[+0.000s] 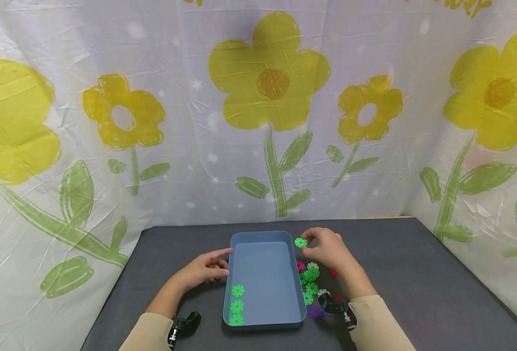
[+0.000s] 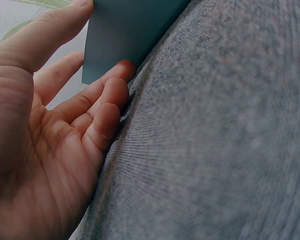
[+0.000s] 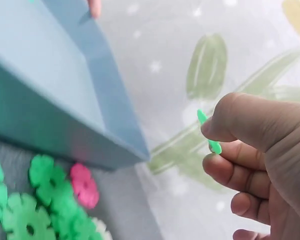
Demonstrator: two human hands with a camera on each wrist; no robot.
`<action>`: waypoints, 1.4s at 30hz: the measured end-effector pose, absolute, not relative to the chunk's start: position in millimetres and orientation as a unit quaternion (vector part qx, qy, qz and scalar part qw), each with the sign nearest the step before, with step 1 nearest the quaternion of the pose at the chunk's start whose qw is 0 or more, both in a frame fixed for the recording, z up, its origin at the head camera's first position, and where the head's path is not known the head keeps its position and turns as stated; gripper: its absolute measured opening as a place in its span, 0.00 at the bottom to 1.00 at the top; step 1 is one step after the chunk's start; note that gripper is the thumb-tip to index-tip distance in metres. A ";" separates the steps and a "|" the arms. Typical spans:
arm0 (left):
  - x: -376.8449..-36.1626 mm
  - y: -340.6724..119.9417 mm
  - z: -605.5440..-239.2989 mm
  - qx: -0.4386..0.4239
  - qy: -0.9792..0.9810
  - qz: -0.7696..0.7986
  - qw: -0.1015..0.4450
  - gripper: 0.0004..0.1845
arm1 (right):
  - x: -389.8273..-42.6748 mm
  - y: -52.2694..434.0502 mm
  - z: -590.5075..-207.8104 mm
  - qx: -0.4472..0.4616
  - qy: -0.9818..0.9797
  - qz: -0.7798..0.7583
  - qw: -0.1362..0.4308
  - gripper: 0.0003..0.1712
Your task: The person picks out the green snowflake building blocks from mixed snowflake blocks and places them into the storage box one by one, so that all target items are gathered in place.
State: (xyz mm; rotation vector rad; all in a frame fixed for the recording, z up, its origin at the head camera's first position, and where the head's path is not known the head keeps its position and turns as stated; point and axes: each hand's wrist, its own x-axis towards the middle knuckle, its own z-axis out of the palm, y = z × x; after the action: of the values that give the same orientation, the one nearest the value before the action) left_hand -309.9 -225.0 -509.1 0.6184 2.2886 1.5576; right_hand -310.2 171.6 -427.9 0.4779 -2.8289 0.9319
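A blue rectangular tray (image 1: pixel 264 273) lies on the dark table between the hands. Its left side is touched by my left hand (image 1: pixel 203 267), with index finger and thumb stretched to the rim and wall and the other fingers loosely bent. My right hand (image 1: pixel 328 249) pinches a green notched plastic disc (image 1: pixel 300 242) between thumb and index finger, just beyond the tray's right edge near its far corner. In the right wrist view that green disc (image 3: pixel 215 145) appears edge-on. Along the tray's left side, three green discs (image 1: pixel 237 306) form a column.
To the tray's right lies a loose pile of green discs (image 1: pixel 312 274), with pink (image 1: pixel 300 265), white (image 1: pixel 313 265), red (image 1: pixel 334 272) and purple (image 1: pixel 315 312) ones. Some pieces sit under the right wrist. A flower-printed curtain (image 1: pixel 188 146) stands behind the table.
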 end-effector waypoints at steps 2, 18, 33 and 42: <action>-309.6 -224.8 -508.9 0.215 0.796 0.544 0.152 0.38 | -305.6 168.1 -421.9 0.161 -0.935 0.311 0.061 0.16; -309.9 -226.2 -504.5 0.226 0.797 0.538 0.155 0.39 | -284.5 147.8 -386.9 0.205 -0.905 0.371 0.040 0.15; -308.4 -226.9 -508.3 0.222 0.793 0.547 0.148 0.39 | -296.0 95.9 -395.6 0.275 -0.877 0.394 -0.002 0.15; -307.5 -225.2 -505.5 0.216 0.793 0.548 0.153 0.38 | -301.4 67.2 -406.9 0.291 -0.869 0.400 -0.016 0.15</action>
State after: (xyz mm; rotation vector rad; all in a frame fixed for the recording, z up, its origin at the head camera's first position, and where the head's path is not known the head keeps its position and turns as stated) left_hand -307.5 -225.2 -505.5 0.6190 2.2745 1.5729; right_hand -301.4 67.2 -406.9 0.9236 -2.7571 1.2706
